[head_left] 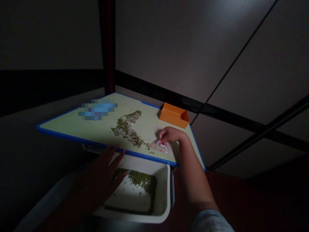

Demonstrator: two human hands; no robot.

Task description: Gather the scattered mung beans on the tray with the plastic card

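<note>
Some green grains (142, 180) in white bin (166, 193), others scattered across surface (149, 119); right hand (171, 133) grip narrow, seemingly pinching pink piece (164, 143); left hand (100, 172) wide.

Your left hand (102, 169) is low on the left of the head view, open, with fingers spread and angled up and to the right, thumb held apart from them; the left forearm (70, 203) comes in from the lower left corner, mostly in shadow. Your right forearm (196, 175) runs up and left from the lower right, bare below the elbow, with the right wrist (181, 136) bent so the right hand (169, 134) points left. Right fingers are curled downward and bunched close, back of hand up, grip closure unclear.
</note>
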